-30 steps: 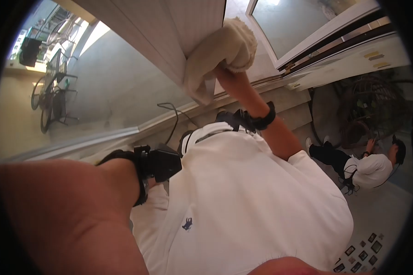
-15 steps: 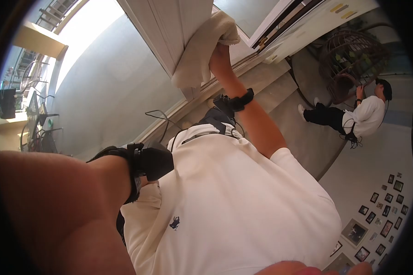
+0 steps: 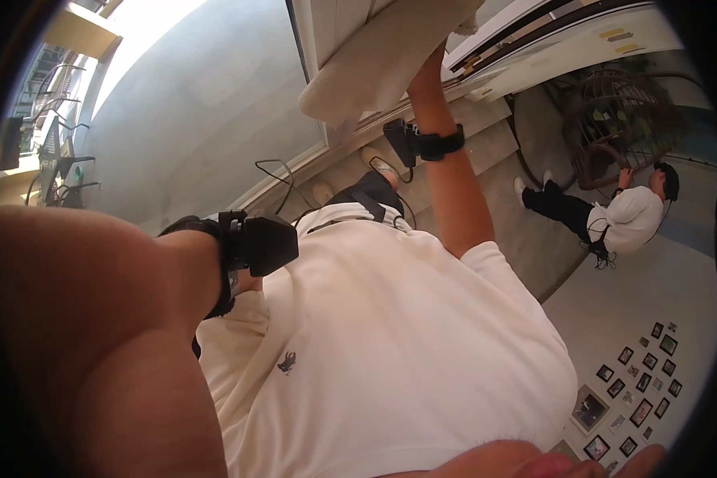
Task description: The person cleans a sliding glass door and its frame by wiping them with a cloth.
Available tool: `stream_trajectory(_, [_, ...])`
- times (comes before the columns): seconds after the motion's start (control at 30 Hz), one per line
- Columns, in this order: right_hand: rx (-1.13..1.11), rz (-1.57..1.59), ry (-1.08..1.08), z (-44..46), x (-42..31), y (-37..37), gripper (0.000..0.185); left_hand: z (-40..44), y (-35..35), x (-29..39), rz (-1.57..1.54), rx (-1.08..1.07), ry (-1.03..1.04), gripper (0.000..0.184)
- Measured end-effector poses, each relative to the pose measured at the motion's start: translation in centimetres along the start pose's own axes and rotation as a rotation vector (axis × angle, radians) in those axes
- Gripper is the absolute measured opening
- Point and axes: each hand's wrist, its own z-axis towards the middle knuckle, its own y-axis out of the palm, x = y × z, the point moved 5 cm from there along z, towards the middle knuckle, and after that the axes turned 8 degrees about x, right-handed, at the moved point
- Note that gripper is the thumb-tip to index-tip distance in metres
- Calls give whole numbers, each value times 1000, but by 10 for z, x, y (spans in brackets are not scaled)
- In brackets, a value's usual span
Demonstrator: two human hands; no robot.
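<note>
My right hand (image 3: 428,78) reaches up and away with a cream cloth (image 3: 378,72) in its grip. The cloth covers the fingers and hangs broad against a white panelled door or cabinet front (image 3: 334,28). A black strap with a small device (image 3: 440,145) circles my right wrist. Very close to the camera, my left hand (image 3: 95,319) and wrist fill the left side, blurred and large; its fingers are out of frame. A second black wrist device (image 3: 267,243) sits on my left wrist, beside my white shirt (image 3: 422,334).
Below are my shoes (image 3: 381,166) on a grey floor (image 3: 199,111) by a raised sill. A person (image 3: 621,215) in a white top stands at the right by a brown woven hanging chair (image 3: 613,127). Framed pictures (image 3: 641,410) cover the wall. Metal chairs (image 3: 60,151) stand far left.
My right hand and the cloth have moved up and to the right, and the cloth is spread wider. My shoes have come into view. The left arm stays close to the camera, slightly higher.
</note>
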Motion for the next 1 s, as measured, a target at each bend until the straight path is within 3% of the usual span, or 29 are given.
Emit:
stream_trajectory(0.03, [-37,-82,-99,-7,2,-1,39,-2,1,-5,4,4,-7,30])
stream_trajectory(0.17, [-162,-186,155,-71,54,-7,47,-3,-3,-8,1,7,15,30])
stream_trajectory(0.3, [-151,-151,351,-50,86,-33,54,-5,-3,-7,23,14,25,31])
stream_trajectory(0.4, [-113,79,429,10,56,-22,54,-5,-1,-9,39,3,32,31])
stream_trajectory(0.53, [-61,238,393,45,18,-13,53,-9,9,-6,4,37,45,31])
stream_trajectory(0.73, [-142,5,180,-6,45,5,51,-22,12,-23,14,2,27,31])
stream_trajectory(1.0, [-251,-21,446,-108,85,-15,49,-32,20,-42,16,-50,-17,31])
